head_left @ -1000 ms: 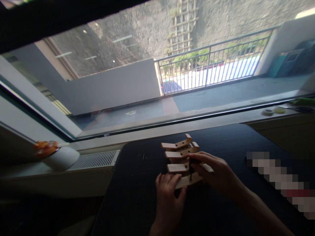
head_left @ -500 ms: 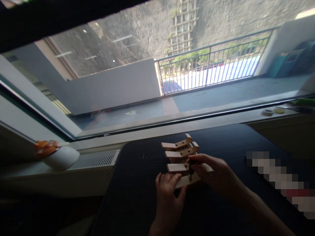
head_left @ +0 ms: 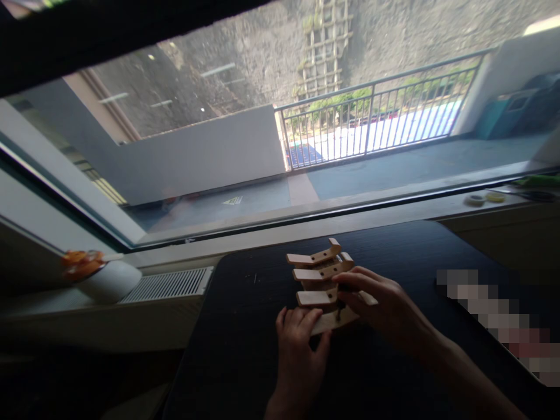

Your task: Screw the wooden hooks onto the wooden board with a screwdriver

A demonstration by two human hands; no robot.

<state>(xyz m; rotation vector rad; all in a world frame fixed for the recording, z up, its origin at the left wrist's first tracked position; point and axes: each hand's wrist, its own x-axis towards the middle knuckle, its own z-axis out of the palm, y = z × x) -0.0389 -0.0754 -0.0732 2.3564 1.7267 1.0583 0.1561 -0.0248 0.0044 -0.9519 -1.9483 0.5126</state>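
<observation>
A small pale wooden rack with several curved hooks (head_left: 317,274) lies on the dark table, screw holes showing in its hooks. My left hand (head_left: 300,344) grips the left end of the nearest wooden hook (head_left: 326,322), thumb on the near side and fingers on the far side. Over that same piece, my right hand (head_left: 376,291) pinches a thin dark tool (head_left: 339,311), perhaps a screwdriver or hex key. Its tip stands upright at a hole in the wood. The fingers hide the tool's upper part and the right ends of the nearer hooks.
On the table (head_left: 245,326), a thin metal piece (head_left: 255,279) and tiny bits lie left of the rack. A blurred-out flat object (head_left: 494,321) is at right. A white container with an orange top (head_left: 105,279) stands by the window, and tape rolls (head_left: 475,200) rest on the sill.
My right hand has shifted slightly up and its fingers have turned a little around the tool. My left hand and the wooden rack have stayed put.
</observation>
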